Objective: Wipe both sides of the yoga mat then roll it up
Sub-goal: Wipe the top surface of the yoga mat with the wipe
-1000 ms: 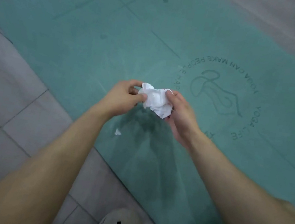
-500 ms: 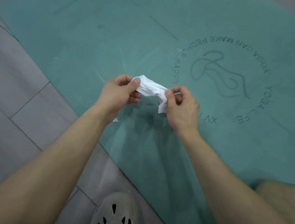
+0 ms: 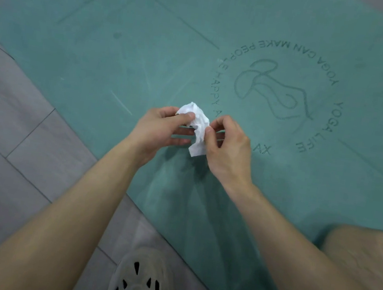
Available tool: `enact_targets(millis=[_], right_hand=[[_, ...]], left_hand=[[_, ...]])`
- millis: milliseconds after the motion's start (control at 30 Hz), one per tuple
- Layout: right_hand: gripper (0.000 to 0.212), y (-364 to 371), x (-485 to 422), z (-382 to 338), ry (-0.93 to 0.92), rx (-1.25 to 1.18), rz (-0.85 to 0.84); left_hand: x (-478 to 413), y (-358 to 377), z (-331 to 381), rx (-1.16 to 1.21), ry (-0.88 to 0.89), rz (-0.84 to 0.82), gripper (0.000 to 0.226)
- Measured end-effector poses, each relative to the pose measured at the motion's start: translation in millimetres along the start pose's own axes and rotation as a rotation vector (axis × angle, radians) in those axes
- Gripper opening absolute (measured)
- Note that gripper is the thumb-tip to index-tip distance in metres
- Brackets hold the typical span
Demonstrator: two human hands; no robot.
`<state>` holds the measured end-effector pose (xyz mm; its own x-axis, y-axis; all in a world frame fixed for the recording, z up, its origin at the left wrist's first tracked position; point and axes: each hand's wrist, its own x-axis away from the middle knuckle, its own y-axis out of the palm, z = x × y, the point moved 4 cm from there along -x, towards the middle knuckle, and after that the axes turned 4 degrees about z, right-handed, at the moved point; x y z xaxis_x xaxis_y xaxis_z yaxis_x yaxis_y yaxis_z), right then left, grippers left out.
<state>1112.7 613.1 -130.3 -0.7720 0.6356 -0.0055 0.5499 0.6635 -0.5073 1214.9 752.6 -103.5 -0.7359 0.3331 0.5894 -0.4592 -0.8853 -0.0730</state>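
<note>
- We have the mat (image 3: pixel 102 34) lying flat and unrolled across the floor (image 3: pixel 13 144), printed side up, with its round logo just beyond our hands. Nothing of it is folded or rolled, so we judge that we are at the wiping step on this first side.
- Our knee (image 3: pixel 361 262) is over the near part of the mat at the right, and our shoe (image 3: pixel 142 280) stands on the floor just off its edge.
- Our left hand (image 3: pixel 160 128) hangs above the mat, thumb and fingers pinching the upper end of the tissue (image 3: pixel 198 126).
- Our right hand (image 3: pixel 229 150) is close beside it, thumb and forefinger pinching the same tissue lower down.
- The tissue is a small, crumpled white wad held between both hands, clear of the mat; we seem to be reshaping it.
- Next, we judge, we need to bunch it into one hand, press it flat onto the mat and sweep in broad strokes.
</note>
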Motion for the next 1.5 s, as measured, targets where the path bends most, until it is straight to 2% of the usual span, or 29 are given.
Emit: enact_targets(millis=[67, 167, 300, 400, 467, 600, 767, 833, 900, 933, 1000, 1033, 1067, 1133, 1200, 1333, 1433, 1500], right_hand=[[0.008, -1.5, 0.7, -0.5, -0.013, -0.025, 0.039], [0.021, -4.6, 2.5, -7.6, -0.076, -0.021, 0.058], [0.016, -0.5, 0.7, -18.1, -0.095, -0.031, -0.002], [0.011, -1.1, -4.2, -16.6, 0.041, -0.128, -0.05], [0.015, 0.2, -8.8, -9.9, 0.185, -0.159, -0.1], [0.023, -0.2, -23.7, 8.4, 0.448, -0.225, -0.066], [0.013, 9.3, -36.0, 3.4, 0.472, -0.194, -0.025], [0.03, 12.5, -43.5, 11.9, 0.534, -0.19, 0.009], [0.052, 2.9, -44.8, 9.6, 0.458, -0.012, 0.106], [0.055, -4.6, -39.9, 1.2, 0.344, 0.13, 0.17], [0.047, -7.9, -22.6, -21.9, -0.025, 0.321, 0.239], [0.041, 2.7, -12.5, -30.1, -0.213, 0.35, 0.172], [0.038, 20.3, -1.6, -33.7, -0.369, 0.389, 0.028], [0.05, 58.8, 18.2, -17.4, -0.517, 0.596, -0.302], [0.058, 75.1, 26.0, -3.2, -0.507, 0.724, -0.413], [0.06, 79.6, 15.4, -6.4, -0.484, 0.764, -0.426], [0.059, 78.9, -41.4, -6.6, -0.501, 0.812, -0.431], [0.06, 68.9, -101.0, -2.0, -0.396, 0.842, -0.369]], left_hand=[[-2.0, -1.9, 0.9, -0.003, 0.043, 0.076, 0.02], [-1.6, -3.2, 2.4, -0.013, 0.106, 0.124, 0.015], [3.3, -0.8, 6.0, -0.075, 0.232, 0.054, 0.011], [2.5, -6.8, 7.5, -0.107, 0.28, 0.061, 0.012], [-2.0, -18.0, 5.9, -0.181, 0.295, 0.148, 0.013], [-13.7, -38.8, -3.8, -0.301, 0.287, 0.269, 0.015], [-22.6, -41.2, -5.4, -0.343, 0.331, 0.353, 0.023], [-28.8, -44.2, -5.5, -0.386, 0.347, 0.382, 0.028], [-33.5, -50.1, -5.5, -0.495, 0.366, 0.402, 0.031], [-34.6, -54.6, -5.3, -0.568, 0.383, 0.421, 0.032], [-35.5, -65.9, -3.3, -0.686, 0.418, 0.459, 0.032], [-37.1, -72.4, -2.0, -0.725, 0.429, 0.465, 0.032], [-39.5, -78.4, -0.1, -0.767, 0.433, 0.458, 0.031], [-45.9, -87.3, 4.2, -0.864, 0.429, 0.417, 0.029], [-52.1, -94.6, 7.5, -0.952, 0.412, 0.376, 0.031], [-66.3, -106.1, 18.0, -1.096, 0.415, 0.372, 0.038], [-79.7, -107.5, 30.8, -1.181, 0.342, 0.354, 0.051], [-85.7, -107.4, 35.9, -1.231, 0.271, 0.317, 0.061]])
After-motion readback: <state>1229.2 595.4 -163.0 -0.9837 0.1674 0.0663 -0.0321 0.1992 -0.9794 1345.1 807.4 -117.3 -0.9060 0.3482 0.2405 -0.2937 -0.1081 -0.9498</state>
